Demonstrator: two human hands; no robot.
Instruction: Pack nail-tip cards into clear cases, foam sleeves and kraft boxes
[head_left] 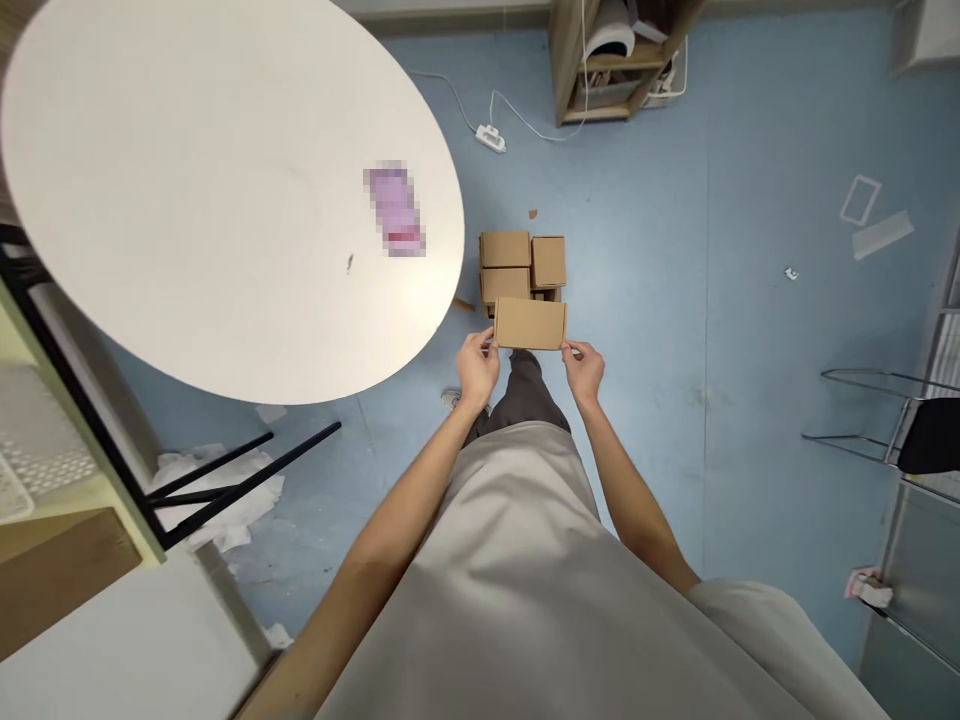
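Between my two hands is a small brown cardboard box (530, 324), its lid closed and its long side running left to right. My left hand (478, 366) grips its near left corner with fingers closed. At the near right corner, my right hand (583, 370) pinches the box between thumb and fingers. Just beyond the held box stand several more cardboard boxes, among them one at the back left (505, 249) and one at the right (549, 262). The held box hides part of this group.
A round white table (225, 200) with a blurred purple item (396, 210) on it fills the left. A white power strip (490, 138) lies on the blue floor near a wooden shelf (600, 115). At the right is a chair (928, 436); crumpled white plastic (247, 500) lies lower left.
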